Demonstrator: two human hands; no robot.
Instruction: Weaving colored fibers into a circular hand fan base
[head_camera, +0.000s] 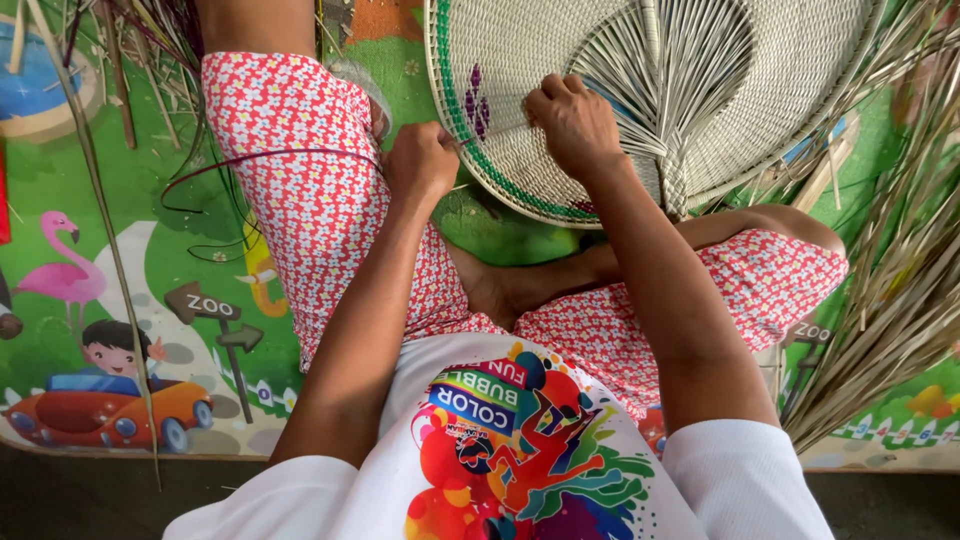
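A round woven fan (780, 70) of pale straw, with a green border and a small purple motif, rests over my knees. My right hand (572, 122) lies on its face near the middle, fingers closed on a pale strip. My left hand (420, 165) is fisted at the fan's green rim, pinching a thin dark purple strand (262, 155) that loops left across my thigh. The fan's handle of bundled strips (672, 180) points toward my right forearm.
I sit cross-legged in red floral trousers on a green cartoon play mat (110, 300). Long dry straw strips (900, 280) pile at the right. More loose strips (110, 70) lie at the upper left.
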